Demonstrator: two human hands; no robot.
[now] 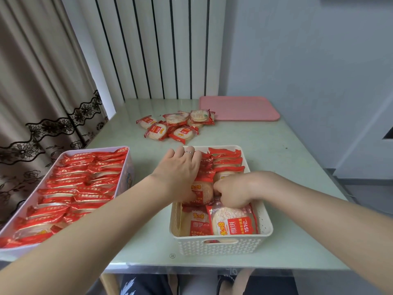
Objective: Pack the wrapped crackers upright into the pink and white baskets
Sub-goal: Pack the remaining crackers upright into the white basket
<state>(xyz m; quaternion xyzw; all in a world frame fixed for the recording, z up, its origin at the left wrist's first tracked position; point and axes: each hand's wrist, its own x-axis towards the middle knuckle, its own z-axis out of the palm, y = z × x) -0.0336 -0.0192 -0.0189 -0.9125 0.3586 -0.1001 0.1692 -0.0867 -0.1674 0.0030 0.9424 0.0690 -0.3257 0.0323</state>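
Note:
The white basket (219, 246) stands on the table in front of me, with rows of red-wrapped crackers (228, 160) standing on edge at its far end. Two crackers (232, 223) lean face-up at the near end. My left hand (180, 167) lies over the left row, its fingers spread across the pack tops, pressing them back. My right hand (231, 192) is curled in the middle of the basket and pinches the top of a cracker beside the left palm. The pink basket (95, 148) at the left is packed with upright crackers.
A loose pile of wrapped crackers (176, 126) lies on the pale green table (287, 167) beyond the white basket. A flat pink tray (238, 108) sits at the far right against the wall. A curtain hangs at the left.

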